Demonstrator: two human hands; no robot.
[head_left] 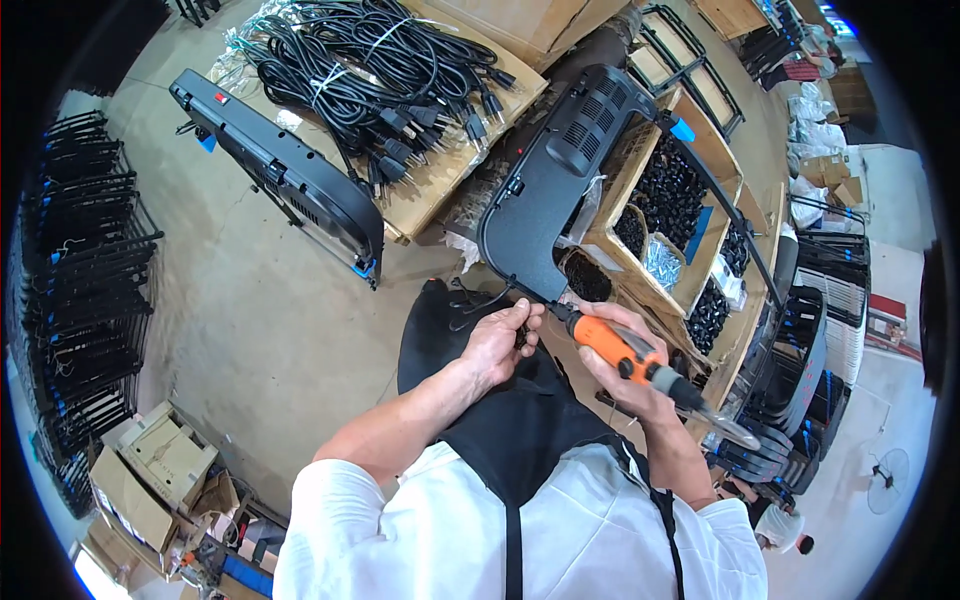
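My right hand (634, 385) is wrapped round an orange and black power screwdriver (612, 347). Its nose reaches the near edge of a black plastic housing (528, 205) with a vented raised part, lying in front of me. Close to that same edge, my left hand (500, 343) is closed, thumb against fingers, on small dark pieces (521, 338) too small to make out fully. A thin black cable (478, 312) hangs from the housing beside this hand.
A wooden box (625, 262) at the right has compartments of black parts (668, 185) and silver screws (662, 262). Bundled black power cords (370, 70) lie on cardboard (400, 215) ahead. Another black housing (290, 165) stands on the left. Black frames (85, 300) are stacked far left.
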